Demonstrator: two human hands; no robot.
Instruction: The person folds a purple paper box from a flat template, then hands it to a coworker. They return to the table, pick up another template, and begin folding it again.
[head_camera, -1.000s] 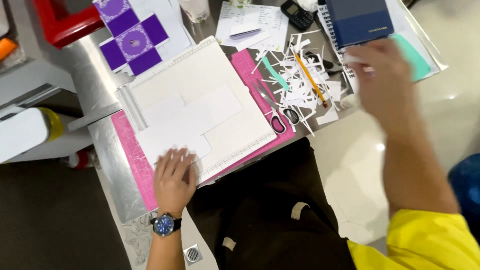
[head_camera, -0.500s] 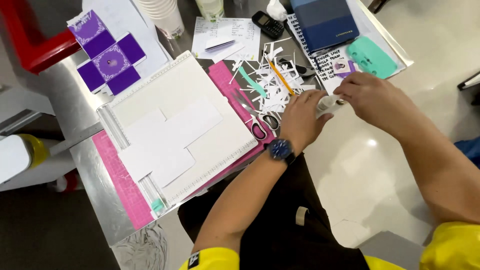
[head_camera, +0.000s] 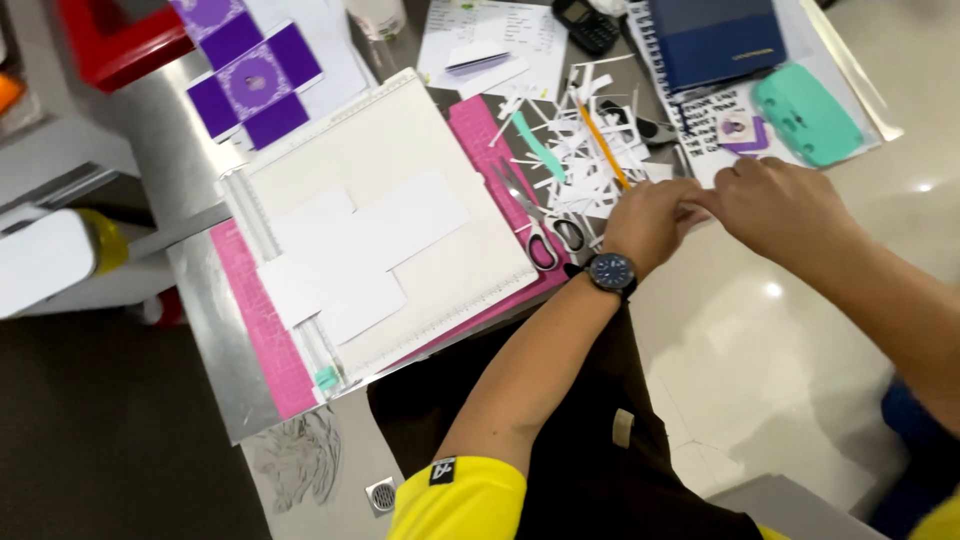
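On the cluttered metal table (head_camera: 200, 290), at three o'clock of the white scoring board (head_camera: 400, 200), left hand (head_camera: 650, 215) and right hand (head_camera: 780, 205) meet, fingertips pinched on something hidden, probably a light, flimsy paper scrap (head_camera: 590, 170), best gripped by its edges.

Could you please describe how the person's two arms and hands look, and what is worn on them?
Both forearms are bare. The left hand has a wristwatch with a round dark blue dial and a black strap. The left upper arm has a short yellow sleeve carrying a small black patch with a white mark. The right hand wears nothing visible; a bit of yellow sleeve shows at the frame's corner.
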